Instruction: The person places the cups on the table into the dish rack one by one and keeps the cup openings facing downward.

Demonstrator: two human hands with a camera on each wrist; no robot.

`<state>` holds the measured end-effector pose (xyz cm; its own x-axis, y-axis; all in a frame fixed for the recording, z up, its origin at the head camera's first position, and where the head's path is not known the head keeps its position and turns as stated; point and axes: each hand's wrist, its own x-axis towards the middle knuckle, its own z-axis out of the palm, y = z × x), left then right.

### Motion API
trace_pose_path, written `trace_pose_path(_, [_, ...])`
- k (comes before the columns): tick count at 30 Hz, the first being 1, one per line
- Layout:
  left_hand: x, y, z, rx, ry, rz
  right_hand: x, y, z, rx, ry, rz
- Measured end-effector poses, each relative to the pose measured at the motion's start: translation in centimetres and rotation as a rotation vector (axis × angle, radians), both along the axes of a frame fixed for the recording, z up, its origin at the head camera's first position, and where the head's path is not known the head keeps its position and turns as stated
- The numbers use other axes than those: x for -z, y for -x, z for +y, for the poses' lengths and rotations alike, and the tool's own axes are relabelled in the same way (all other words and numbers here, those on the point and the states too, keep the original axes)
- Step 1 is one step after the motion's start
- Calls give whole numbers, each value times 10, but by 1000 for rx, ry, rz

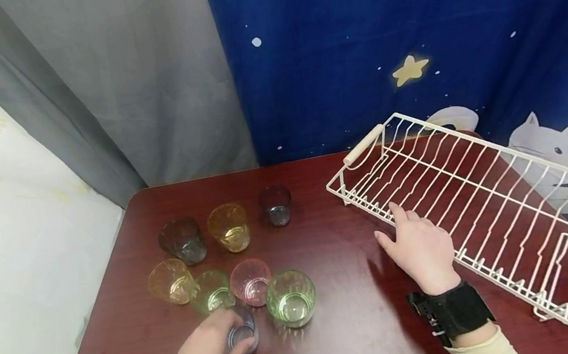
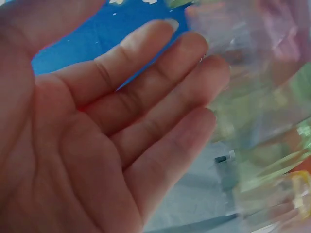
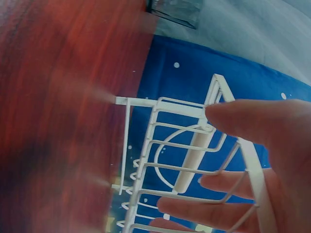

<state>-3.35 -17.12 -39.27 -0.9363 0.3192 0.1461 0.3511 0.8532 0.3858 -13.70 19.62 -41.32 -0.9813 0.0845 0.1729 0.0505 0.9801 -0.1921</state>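
Observation:
In the head view my left hand [image 1: 207, 347] reaches to a small blue-tinted glass [image 1: 248, 329], with its fingertips right at the rim. The left wrist view shows that hand's palm bare and its fingers [image 2: 160, 92] nearly straight beside blurred tinted glass. My right hand [image 1: 421, 248] lies over the front edge of a white wire dish rack [image 1: 481, 172]. Its fingers are extended; in the right wrist view the rack's wires cross in front of them, and the thumb [image 3: 252, 119] overlaps a rail. A pink glass [image 1: 250, 283] and a round green glass [image 1: 291, 298] stand near the left hand.
Farther left on the red-brown table [image 1: 343, 315] stand a green glass [image 1: 213, 291], a yellow glass [image 1: 170, 281], a dark grey glass [image 1: 182, 241], an amber glass [image 1: 229, 228] and a dark purple glass [image 1: 275, 206]. Curtains [image 1: 165, 84] hang behind the table.

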Motion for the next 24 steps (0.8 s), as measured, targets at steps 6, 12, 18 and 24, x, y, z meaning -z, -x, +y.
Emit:
trace_pose_path(6, [16, -3, 3, 26, 47, -23, 7, -2, -4, 34, -27, 117])
trace_pose_path(12, [27, -3, 10, -34, 114, -176, 12, -4, -5, 76, -15, 250])
trace_pose_path(18, [30, -4, 21, -117, 213, -152, 17, -3, -7, 94, -9, 314])
trace_pose_path(24, [27, -5, 27, -179, 234, -36, 24, 2, -5, 89, -27, 385])
